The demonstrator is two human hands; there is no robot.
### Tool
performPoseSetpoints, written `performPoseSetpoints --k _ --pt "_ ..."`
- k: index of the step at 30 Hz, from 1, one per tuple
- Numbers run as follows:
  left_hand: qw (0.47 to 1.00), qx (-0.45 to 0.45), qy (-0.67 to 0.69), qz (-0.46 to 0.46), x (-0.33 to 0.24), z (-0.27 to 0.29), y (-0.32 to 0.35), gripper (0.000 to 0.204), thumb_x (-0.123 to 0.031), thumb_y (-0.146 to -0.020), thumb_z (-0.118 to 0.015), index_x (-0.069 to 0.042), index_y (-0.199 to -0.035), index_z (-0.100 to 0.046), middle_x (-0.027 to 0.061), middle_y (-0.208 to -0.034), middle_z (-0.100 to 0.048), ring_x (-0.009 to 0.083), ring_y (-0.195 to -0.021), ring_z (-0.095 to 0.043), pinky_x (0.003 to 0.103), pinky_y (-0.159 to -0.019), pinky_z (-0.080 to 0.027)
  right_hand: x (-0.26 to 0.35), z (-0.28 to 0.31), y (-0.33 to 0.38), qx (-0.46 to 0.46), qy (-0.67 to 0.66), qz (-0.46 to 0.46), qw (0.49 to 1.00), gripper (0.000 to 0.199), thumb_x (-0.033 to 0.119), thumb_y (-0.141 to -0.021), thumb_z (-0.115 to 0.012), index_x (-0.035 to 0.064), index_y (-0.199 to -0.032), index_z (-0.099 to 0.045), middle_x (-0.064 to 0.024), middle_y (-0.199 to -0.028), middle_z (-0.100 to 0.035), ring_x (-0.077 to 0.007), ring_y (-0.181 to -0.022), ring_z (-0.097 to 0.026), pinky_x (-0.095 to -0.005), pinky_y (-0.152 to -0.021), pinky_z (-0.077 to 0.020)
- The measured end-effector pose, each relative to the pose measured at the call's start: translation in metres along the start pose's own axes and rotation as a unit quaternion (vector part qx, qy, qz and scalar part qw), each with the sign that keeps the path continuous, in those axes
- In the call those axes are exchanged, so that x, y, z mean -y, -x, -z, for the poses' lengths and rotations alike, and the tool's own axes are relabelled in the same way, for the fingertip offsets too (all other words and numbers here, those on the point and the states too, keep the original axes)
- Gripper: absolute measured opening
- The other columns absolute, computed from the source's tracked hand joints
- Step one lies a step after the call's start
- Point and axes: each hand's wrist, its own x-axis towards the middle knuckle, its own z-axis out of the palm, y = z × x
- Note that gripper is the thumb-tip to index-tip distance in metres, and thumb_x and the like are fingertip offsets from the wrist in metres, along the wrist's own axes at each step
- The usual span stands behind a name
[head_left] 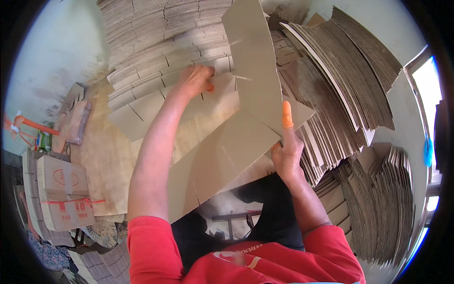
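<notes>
My right hand (288, 154) grips two slotted cardboard strips near where they cross. One strip (255, 52) rises upright and away from me; the other strip (208, 165) slants down toward my lap at the left. An orange finger cot (287, 115) covers one raised finger of that hand. Farther off, my left hand (196, 80) has its fingers curled at the front slotted cardboard strip (156, 111) of a stack, and orange covering shows on a fingertip there. Its grip is partly hidden and slightly blurred.
Rows of slotted cardboard (161, 28) fill the far side. Tall stacks of cardboard sheets (340, 71) stand at the right, with another bundle (383, 203) lower down. A wooden board (106, 161) lies before me. A taped carton (66, 189) sits at the left.
</notes>
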Motion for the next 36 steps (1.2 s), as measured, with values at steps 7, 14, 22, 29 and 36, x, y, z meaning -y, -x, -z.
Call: performPoseSetpoints --k 7,14,22,29,36 --pt "0.999 0.037 0.024 -0.024 -0.020 0.006 0.015 0.008 -0.002 -0.065 -0.066 -0.003 -0.071 -0.063 0.0163 -0.080 -0.065 0.0336 -0.079 -0.063 0.043 -0.067 -0.051 0.012 0.011 0.007 -0.008 0.010 0.010 1.000 0.080 -0.021 -0.071 -0.048 0.0059 -0.144 -0.032 -0.0198 -0.105 -0.064 -0.0256 -0.094 -0.065 -0.0277 -0.084 -0.0468" --pt "0.989 -0.076 -0.053 -0.117 -0.042 0.008 0.039 0.008 0.001 -0.067 -0.062 -0.006 -0.071 -0.065 0.0115 -0.074 -0.063 0.0279 -0.082 -0.062 0.041 -0.066 -0.050 0.014 0.018 0.021 0.055 -0.004 -0.044 0.998 0.089 -0.022 -0.064 -0.043 0.0094 -0.145 -0.029 -0.0222 -0.105 -0.062 -0.0357 -0.092 -0.063 -0.0309 -0.079 -0.0481" --pt "0.976 -0.119 -0.043 -0.178 -0.061 0.012 0.070 0.009 0.006 -0.066 -0.054 -0.002 -0.063 -0.057 0.0115 -0.068 -0.061 0.0278 -0.079 -0.059 0.041 -0.065 -0.050 0.025 0.020 0.032 0.068 0.014 -0.110 0.991 0.086 -0.025 -0.064 -0.037 0.0072 -0.144 -0.032 -0.0229 -0.107 -0.062 -0.0353 -0.099 -0.062 -0.0287 -0.085 -0.0461" --pt "0.973 -0.155 -0.037 -0.169 -0.051 0.012 0.075 0.007 0.004 -0.068 -0.056 -0.002 -0.066 -0.058 0.0117 -0.070 -0.061 0.0291 -0.077 -0.058 0.041 -0.065 -0.049 0.024 0.018 0.040 0.043 0.020 -0.014 0.999 0.086 -0.021 -0.064 -0.044 0.0084 -0.144 -0.030 -0.0244 -0.101 -0.060 -0.0394 -0.091 -0.061 -0.0341 -0.079 -0.0485" --pt "0.960 -0.148 0.005 -0.237 -0.094 0.028 0.101 0.005 0.001 -0.071 -0.060 -0.004 -0.072 -0.061 0.0094 -0.072 -0.059 0.0268 -0.078 -0.056 0.038 -0.066 -0.048 0.009 0.007 0.040 0.117 0.041 -0.100 0.987 0.091 -0.020 -0.064 -0.044 0.0127 -0.147 -0.024 -0.0251 -0.102 -0.060 -0.0390 -0.089 -0.061 -0.0329 -0.076 -0.0483"
